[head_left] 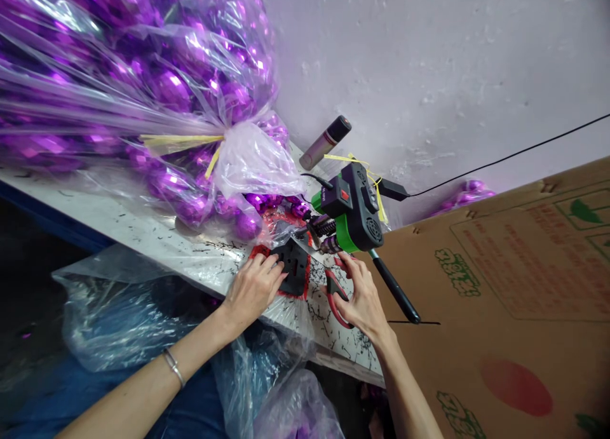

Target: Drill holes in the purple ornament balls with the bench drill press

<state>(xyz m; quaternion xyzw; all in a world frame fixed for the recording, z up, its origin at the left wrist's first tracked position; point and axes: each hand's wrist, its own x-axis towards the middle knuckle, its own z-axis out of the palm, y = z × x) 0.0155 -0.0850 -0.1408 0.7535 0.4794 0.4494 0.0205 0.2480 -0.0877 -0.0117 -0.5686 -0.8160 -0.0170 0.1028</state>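
My right hand (359, 296) holds a pair of scissors (339, 302) with red and black handles; the blades point up and left, partly hidden near the machine. My left hand (255, 283) lies at the left edge of a black plate (293, 267) with holes. Its fingers are curled together over the edge, and what they pinch, if anything, is hidden. Red material (307, 280) shows around the plate. Just above both hands stands a small black and green machine (355, 210) with a red switch and a black lever (395, 288).
Clear bags of shiny purple faceted balls (166, 89) fill the left, one tied with yellow strip. A black-capped cylinder (326, 143) stands by the wall. Dark scraps litter the white tabletop (328, 347). A large cardboard box (500, 299) borders the right; plastic bags (128, 312) hang in front.
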